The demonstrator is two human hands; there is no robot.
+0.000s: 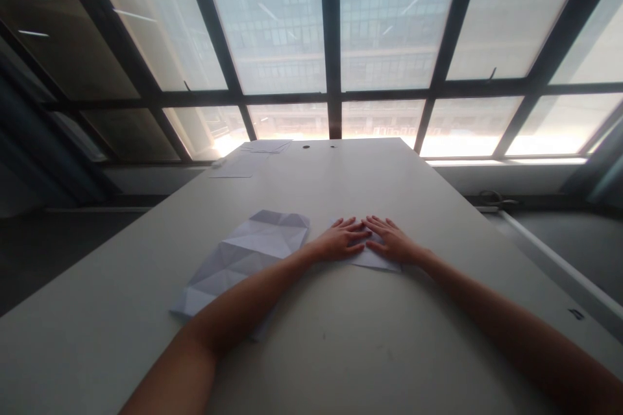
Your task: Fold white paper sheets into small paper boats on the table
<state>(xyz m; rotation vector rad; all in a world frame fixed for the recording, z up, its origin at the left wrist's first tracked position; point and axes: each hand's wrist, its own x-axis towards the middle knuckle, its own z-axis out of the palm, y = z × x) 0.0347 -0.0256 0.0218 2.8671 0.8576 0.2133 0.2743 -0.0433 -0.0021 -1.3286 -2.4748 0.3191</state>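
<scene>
A small folded sheet of white paper [374, 262] lies flat on the table, mostly covered by my hands. My left hand [341, 240] rests on its left part, palm down, fingers spread. From the other side my right hand [390, 240] lies flat on the right part, its fingers also apart. The fingertips of both hands nearly meet over the paper. Left of them is a larger creased sheet of paper [257, 233] with many fold lines, standing slightly off the table in places. My left forearm passes over its near right edge and hides some of it.
The long white table [360, 175] reaches towards a row of dark-framed windows [331, 45]. Several flat paper sheets [233, 167] lie at its far left corner. Two dark round spots mark the far end. A small dark mark [576, 314] shows at the right.
</scene>
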